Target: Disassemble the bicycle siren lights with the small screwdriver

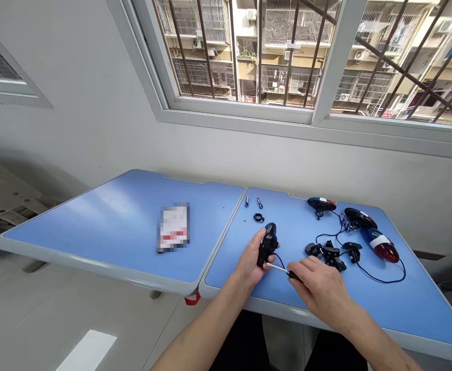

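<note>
The left hand (251,262) is curled around a black gadget (267,246), with the thumb on its left side and fingertips showing at its right side. The gadget is held up above the near left part of the right blue table (287,216), with its rounded top end pointing to the far side. The right hand (318,283) is closed around the dark handle of a screwdriver (278,268). The thin silver rod points left, and its tip is at the near end of the gadget. I cannot tell if the tip sits in a screw. A thin black cord (280,260) bends out beside the gadget.

Past the left hand, a black ring (258,217) lies on the table. Farther back are a left battery (247,201) and a right battery (260,203), a little apart.

On the right side are more toy-like lamps. The far lamp (321,202) and the middle lamp (361,218) are mostly black on the sides that show. The near lamp (382,246) is blue, white and red, and it lies tipped over. Two more batteries (344,222) lie just left of the middle lamp. A bunch of small black parts (330,255) sits past the right hand, with black wires around it.

On the left blue table (110,216) is a white and red packet (174,226), too blurred to read.
</note>
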Motion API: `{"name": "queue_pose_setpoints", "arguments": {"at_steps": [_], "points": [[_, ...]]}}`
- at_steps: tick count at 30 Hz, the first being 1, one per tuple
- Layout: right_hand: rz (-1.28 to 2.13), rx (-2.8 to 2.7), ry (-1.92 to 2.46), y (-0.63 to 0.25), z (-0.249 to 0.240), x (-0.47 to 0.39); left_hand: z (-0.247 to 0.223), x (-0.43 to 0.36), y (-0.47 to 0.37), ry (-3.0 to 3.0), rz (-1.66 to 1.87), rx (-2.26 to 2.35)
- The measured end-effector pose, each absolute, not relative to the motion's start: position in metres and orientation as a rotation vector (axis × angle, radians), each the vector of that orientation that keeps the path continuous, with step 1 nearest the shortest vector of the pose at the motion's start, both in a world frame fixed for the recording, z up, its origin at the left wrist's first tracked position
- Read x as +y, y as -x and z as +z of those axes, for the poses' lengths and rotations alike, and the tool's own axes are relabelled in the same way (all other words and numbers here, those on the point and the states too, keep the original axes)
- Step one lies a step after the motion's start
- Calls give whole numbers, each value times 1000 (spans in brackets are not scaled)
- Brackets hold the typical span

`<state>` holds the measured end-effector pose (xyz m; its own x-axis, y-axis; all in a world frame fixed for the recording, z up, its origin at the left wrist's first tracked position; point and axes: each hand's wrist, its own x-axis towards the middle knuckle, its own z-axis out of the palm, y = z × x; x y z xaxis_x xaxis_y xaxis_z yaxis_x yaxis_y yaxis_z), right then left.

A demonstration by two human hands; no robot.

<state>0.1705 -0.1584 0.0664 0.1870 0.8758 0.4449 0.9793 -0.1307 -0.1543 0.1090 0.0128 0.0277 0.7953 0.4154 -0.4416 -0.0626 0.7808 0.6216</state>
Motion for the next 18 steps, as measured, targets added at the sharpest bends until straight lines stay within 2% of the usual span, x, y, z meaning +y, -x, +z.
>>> {"name": "queue_pose_setpoints", "arguments": {"at_steps": [9, 18], "points": [[365, -1030, 2032, -205, 72, -158, 35, 18, -100, -578, 13, 445], [444, -956, 1992, -209, 69, -154, 37, 16, -99, -653, -3, 446]]}}
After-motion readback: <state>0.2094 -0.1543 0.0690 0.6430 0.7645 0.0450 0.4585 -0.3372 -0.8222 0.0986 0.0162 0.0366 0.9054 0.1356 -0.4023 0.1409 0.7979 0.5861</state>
